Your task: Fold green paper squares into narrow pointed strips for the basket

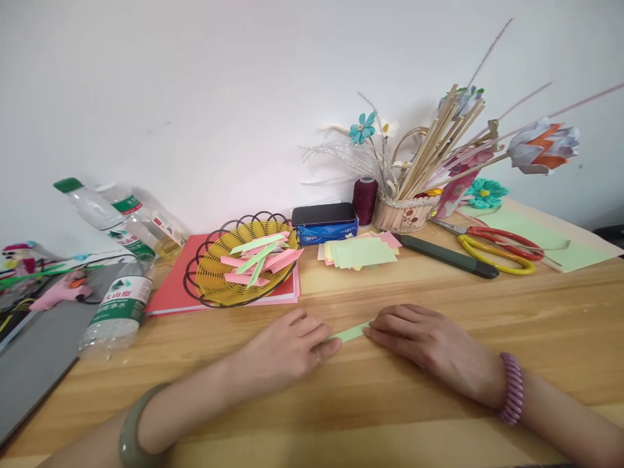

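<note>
A narrow green paper strip (351, 333) lies low over the wooden table, stretched between my two hands. My left hand (291, 343) is closed on its left end, thumb and fingers together. At the other end my right hand (423, 338) pinches the strip, fingers bunched above the thumb. The ends of the strip are hidden under the fingers. Beyond the hands sits a stack of green, yellow and pink paper slips (368, 252). A yellow woven basket (209, 276) holds several folded pink and green paper pieces (263, 259).
Behind the slips are a blue tissue pack with a dark phone-like slab (324, 214), purple thread (365, 200) and a basket of sticks (407, 214). A dark green cutter (443, 255) and scissors (502, 250) lie right. Plastic bottles (119, 305) and a grey laptop-like slab (29, 364) occupy the left.
</note>
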Action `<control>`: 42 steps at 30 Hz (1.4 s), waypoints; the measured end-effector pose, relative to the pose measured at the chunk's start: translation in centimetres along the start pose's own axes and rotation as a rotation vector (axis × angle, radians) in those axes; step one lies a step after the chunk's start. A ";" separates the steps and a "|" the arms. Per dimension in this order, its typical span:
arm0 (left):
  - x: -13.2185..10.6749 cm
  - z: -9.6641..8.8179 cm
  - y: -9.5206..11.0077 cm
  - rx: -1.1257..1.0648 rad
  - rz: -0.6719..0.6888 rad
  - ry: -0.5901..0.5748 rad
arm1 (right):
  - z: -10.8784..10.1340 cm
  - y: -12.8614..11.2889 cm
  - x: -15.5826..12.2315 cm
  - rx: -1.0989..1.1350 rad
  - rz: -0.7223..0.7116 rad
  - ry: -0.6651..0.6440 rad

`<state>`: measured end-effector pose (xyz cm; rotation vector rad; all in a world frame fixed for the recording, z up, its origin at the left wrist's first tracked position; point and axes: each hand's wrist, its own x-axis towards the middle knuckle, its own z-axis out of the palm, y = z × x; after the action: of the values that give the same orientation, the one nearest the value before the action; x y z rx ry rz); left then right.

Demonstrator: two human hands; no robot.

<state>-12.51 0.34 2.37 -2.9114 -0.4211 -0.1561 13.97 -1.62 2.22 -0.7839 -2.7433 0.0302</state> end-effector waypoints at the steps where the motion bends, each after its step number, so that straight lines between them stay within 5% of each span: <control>1: -0.3 -0.1 0.1 -0.019 -0.010 0.007 | 0.0 0.0 0.0 0.004 0.002 0.004; 11: -0.7 -0.1 -0.3 -0.173 -0.045 0.046 | -1.2 0.7 -1.3 -0.155 0.026 0.001; 15: -0.9 -0.3 -0.2 -0.119 0.000 0.049 | -0.8 -1.0 -0.3 -0.187 0.067 0.067; 20: -1.1 -0.3 0.5 0.004 0.001 0.034 | 1.0 -3.5 1.3 -0.070 0.014 -0.055; 31: -1.8 0.5 1.1 0.012 -0.069 0.084 | -0.1 -0.8 -2.1 -0.237 0.089 -0.074; 37: 0.5 0.5 1.6 0.104 -0.089 0.253 | 0.1 -1.4 -1.5 -0.311 0.048 -0.042; 42: 2.3 0.6 2.7 0.117 -0.069 0.092 | 0.3 -1.1 -1.5 -0.343 0.014 0.033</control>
<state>-9.52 -1.47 1.56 -2.7641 -0.4978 -0.2656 14.54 -3.37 1.60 -0.8794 -2.7465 -0.4561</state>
